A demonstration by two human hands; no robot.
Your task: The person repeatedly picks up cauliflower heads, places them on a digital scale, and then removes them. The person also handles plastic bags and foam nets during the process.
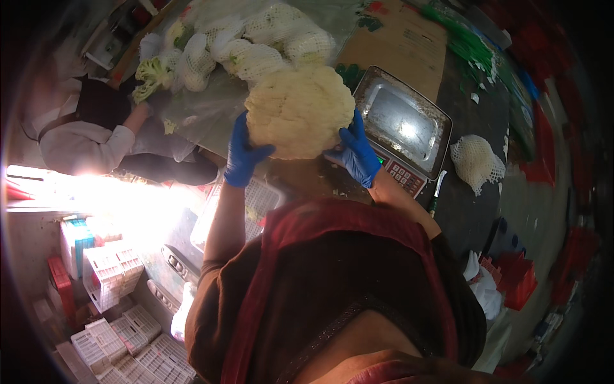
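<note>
A large, pale cream cauliflower head (299,112) is held up in front of me, over the table's near side. My left hand (245,152), in a blue glove, grips its left edge with the thumb on the near face. Also blue-gloved, my right hand (355,152) is closed on its lower right edge. Just right of that hand stands a weighing scale with a metal tray (400,118) and a red keypad (404,176). Beyond the cauliflower lies a heap of cauliflowers in white foam nets (256,48).
A person (96,137) works at the left beside a trimmed green stalk (150,78). Right of the scale lie a knife (437,192) and a white foam net (474,160). Flat cardboard (403,38) is at the back. White crates (115,269) are stacked at lower left.
</note>
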